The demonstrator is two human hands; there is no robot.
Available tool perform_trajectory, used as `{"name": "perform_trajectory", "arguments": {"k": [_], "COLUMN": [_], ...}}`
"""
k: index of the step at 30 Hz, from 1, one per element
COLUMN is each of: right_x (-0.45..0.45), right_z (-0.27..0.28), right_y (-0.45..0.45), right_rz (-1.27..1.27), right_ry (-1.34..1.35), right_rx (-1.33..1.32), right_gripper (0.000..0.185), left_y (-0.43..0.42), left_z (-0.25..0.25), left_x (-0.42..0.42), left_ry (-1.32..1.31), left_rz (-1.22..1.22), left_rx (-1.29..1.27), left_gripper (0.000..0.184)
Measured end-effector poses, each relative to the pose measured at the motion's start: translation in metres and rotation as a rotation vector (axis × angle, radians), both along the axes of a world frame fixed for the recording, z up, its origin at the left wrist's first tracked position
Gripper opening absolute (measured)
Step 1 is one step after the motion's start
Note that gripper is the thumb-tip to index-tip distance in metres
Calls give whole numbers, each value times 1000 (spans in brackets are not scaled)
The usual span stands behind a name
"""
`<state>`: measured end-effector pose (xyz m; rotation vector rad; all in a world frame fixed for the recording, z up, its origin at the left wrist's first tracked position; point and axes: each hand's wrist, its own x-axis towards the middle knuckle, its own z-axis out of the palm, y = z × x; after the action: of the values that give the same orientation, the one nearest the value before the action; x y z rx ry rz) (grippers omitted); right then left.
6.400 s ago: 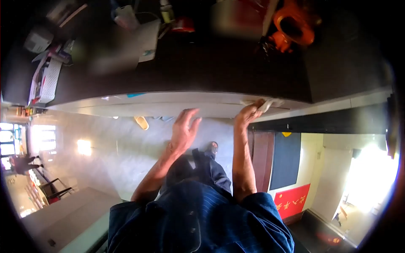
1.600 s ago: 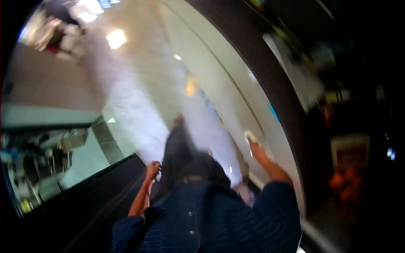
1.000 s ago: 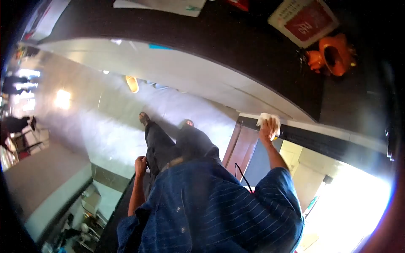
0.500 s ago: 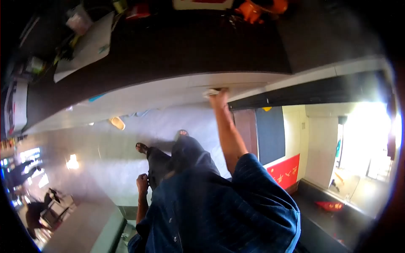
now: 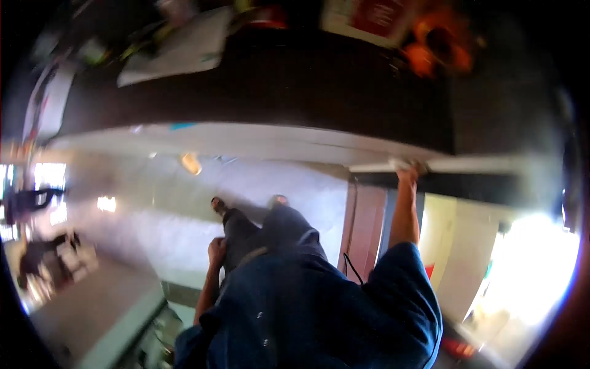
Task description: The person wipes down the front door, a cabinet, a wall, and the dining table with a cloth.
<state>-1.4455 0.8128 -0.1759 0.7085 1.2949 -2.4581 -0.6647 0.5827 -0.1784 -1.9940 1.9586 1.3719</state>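
Observation:
My right hand (image 5: 411, 172) is stretched out to the right, closed around a white cloth (image 5: 399, 164) that is blurred and crumpled. It presses against the right end of the pale front panel (image 5: 276, 136) under the dark countertop (image 5: 276, 92). My left hand (image 5: 217, 251) hangs beside my left thigh, its fingers curled in, with nothing visible in them.
Orange objects (image 5: 439, 46) and a red-and-white box (image 5: 372, 18) stand on the countertop, with a white sheet (image 5: 178, 52) farther left. A tan slipper (image 5: 191, 164) lies on the grey floor. Beyond my right arm is a brown panel (image 5: 364, 227).
My right hand has slid to the right along the front panel with the cloth in it. The whole view has shifted with my head. My left hand stays beside my thigh.

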Motion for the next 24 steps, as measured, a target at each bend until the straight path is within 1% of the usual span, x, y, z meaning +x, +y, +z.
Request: {"name": "perform_trajectory", "arguments": {"k": [1,2,3,5,11,12,13,15,16,17,18,19,22,24], "right_x": [8,16,24,44,126,139,145,173,208,230,247,262,296,310], "right_z": [4,10,13,18,41,41,31,54,87,80,69,54,41,23], "right_y": [-9,-22,-34,-59,-122,-133,-137,-171,-200,-209,-216,-222,-274,-303], "right_rz": [29,57,83,133,301,361,520,481,279,597,848,856,916,979], "right_ry": [7,3,-1,-14,-80,-70,69,-89,-391,-41,421,802,732,743], "right_rx": [-4,-3,-2,-3,-62,-24,224,197,-74,139,550,841,782,805], "right_gripper": [48,48,49,50,53,53,45,36,35,40,50,62,54,50], "left_y": [-2,0,-5,-7,3,4,4,2,0,-4,-8,-8,-33,-44], "left_z": [9,3,16,18,26,24,25,26,26,23,20,14,24,16], "left_x": [-5,-4,-10,-9,20,25,32,49,58,67,77,83,104,126], "left_ry": [-28,-20,-47,-7,4,-10,-20,-2,10,20,31,38,38,80], "left_rz": [6,7,3,113,262,284,306,374,410,432,454,470,538,590], "left_rx": [15,-69,-60,-15,12,19,23,61,80,73,67,60,65,64], "left_gripper": [38,37,36,34,30,29,29,29,29,30,30,30,31,31]}}
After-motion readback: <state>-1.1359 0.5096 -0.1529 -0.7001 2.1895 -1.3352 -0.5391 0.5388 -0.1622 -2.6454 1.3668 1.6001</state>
